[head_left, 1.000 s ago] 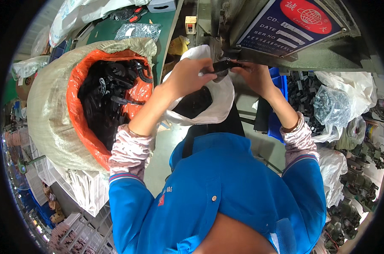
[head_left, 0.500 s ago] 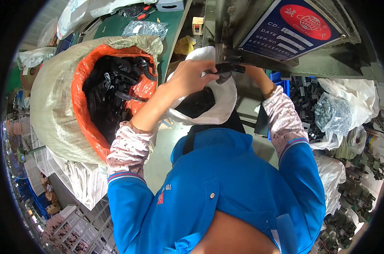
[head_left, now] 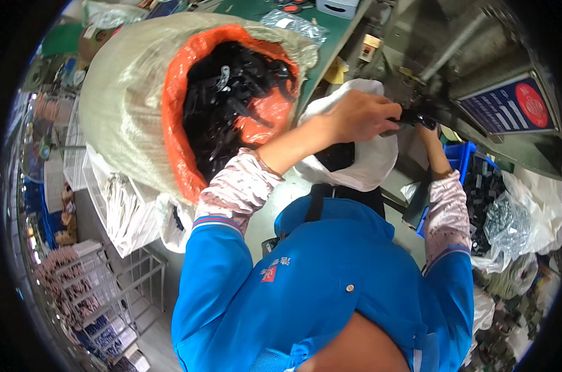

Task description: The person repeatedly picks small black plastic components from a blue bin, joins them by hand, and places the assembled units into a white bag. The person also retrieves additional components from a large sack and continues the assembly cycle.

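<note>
My left hand (head_left: 366,116) is closed, its fingertips pinching one end of a dark black plastic part (head_left: 411,117) at the machine (head_left: 451,71). At the other end of that part is my right hand (head_left: 427,134), its fingers partly hidden and seemingly closed on it. Just below my left hand and wrist, a white sack (head_left: 380,162) hangs open with dark contents. To the left stands a big woven sack (head_left: 123,105) with an orange liner (head_left: 177,124), full of black plastic parts (head_left: 222,102).
A blue crate (head_left: 459,162) of small black pieces stands at the right, beside clear plastic bags (head_left: 507,217). The green table (head_left: 336,37) lies behind the woven sack. White crates (head_left: 123,220) and a metal rack (head_left: 129,279) are at the lower left.
The view has swung left, so the sacks and machine appear farther right. Both hands stay at the machine with the black part between them.
</note>
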